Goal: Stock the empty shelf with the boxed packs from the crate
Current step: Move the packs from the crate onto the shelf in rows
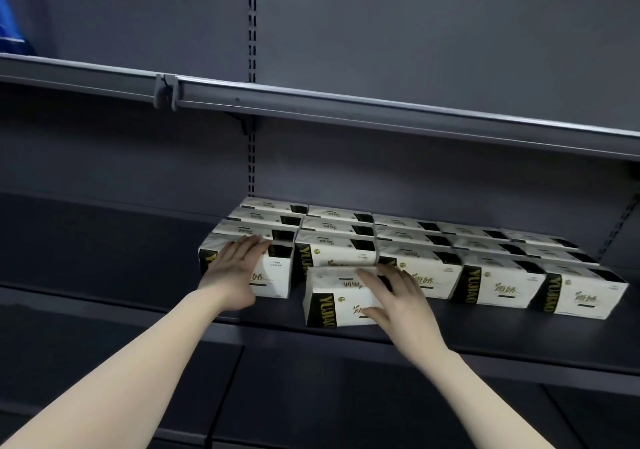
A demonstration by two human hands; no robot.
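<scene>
Several white boxed packs with black and gold ends stand in rows on the dark shelf [104, 251]. My left hand [232, 268] lies over the front left pack [273, 268], fingers straight across its top and thumb down its front. My right hand [394, 296] holds another pack [332, 296] that sits closer to the shelf's front edge, fingers over its top and thumb against its front face. That pack stands ahead of the second column [337, 251]. Further packs [502, 278] fill the rows to the right. The crate is out of view.
An upper shelf [311, 98] with a grey price rail overhangs the stocked shelf. A slotted upright [252, 22] runs down the back panel. Something blue [10, 29] shows at the top left. The left part of the stocked shelf holds no packs. Lower shelving lies below.
</scene>
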